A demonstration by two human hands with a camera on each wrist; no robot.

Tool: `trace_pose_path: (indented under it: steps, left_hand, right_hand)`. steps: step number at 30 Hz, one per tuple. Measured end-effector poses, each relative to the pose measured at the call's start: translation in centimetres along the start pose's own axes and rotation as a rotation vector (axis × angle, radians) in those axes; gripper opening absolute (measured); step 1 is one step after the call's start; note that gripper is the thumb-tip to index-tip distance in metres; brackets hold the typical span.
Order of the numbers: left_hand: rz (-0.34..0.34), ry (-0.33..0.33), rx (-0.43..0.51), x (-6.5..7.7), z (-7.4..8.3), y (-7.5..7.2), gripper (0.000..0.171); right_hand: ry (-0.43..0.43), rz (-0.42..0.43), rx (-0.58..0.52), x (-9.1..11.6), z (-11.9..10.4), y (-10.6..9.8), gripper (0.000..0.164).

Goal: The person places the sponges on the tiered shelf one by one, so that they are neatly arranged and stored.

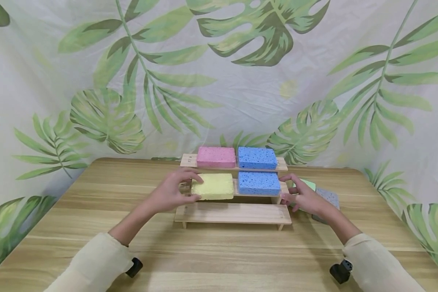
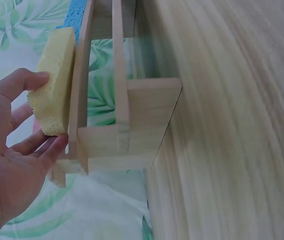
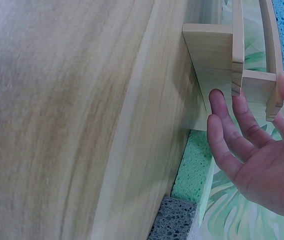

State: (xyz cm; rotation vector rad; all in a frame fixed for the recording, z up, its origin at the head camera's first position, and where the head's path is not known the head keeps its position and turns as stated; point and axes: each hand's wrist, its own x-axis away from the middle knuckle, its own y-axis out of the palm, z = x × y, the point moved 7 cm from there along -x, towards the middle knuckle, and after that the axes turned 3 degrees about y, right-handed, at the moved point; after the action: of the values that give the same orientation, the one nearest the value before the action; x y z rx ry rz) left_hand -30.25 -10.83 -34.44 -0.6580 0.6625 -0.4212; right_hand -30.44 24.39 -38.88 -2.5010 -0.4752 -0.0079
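Note:
My left hand [image 1: 170, 192] grips a yellow sponge [image 1: 215, 185] by its left end, thumb at the front and fingers behind. The sponge is at the left part of the middle tier of a three-tier wooden stand [image 1: 233, 213]; in the left wrist view it tilts against the shelf edge. My right hand [image 1: 306, 198] is at the stand's right end, its thumb touching the middle tier's end and its fingers loosely spread. Beside that thumb, a blue sponge [image 1: 259, 183] lies on the middle tier. A pink sponge [image 1: 216, 157] and another blue sponge [image 1: 257, 157] lie on the top tier.
On the table [image 1: 219, 259], right of the stand, a green sponge [image 3: 192, 165] and a grey sponge [image 3: 174, 220] lie partly behind my right hand. A leaf-patterned cloth [image 1: 241, 81] hangs behind the table.

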Motion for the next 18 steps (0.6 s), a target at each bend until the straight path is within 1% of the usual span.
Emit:
trace_pose_path:
  steps: [6, 9, 14, 18]
  left_hand:
    - [-0.003, -0.039, 0.049, -0.2, 0.0, 1.0, 0.031]
    - [-0.016, -0.048, 0.050, -0.2, 0.0, 1.2, 0.030]
    - [-0.031, -0.049, 0.005, -0.1, 0.2, 1.0, 0.029]
    - [-0.021, -0.049, -0.050, 0.1, 0.3, 0.6, 0.031]
  right_hand:
    - [-0.005, -0.004, 0.000, 0.0, 0.0, 0.0, 0.053]
    - [-0.010, -0.005, 0.003, 0.0, 0.0, 0.0, 0.053]
    - [-0.013, 0.001, 0.004, -0.1, 0.0, -0.1, 0.052]
    - [-0.012, -0.002, 0.002, -0.1, 0.0, 0.0, 0.052]
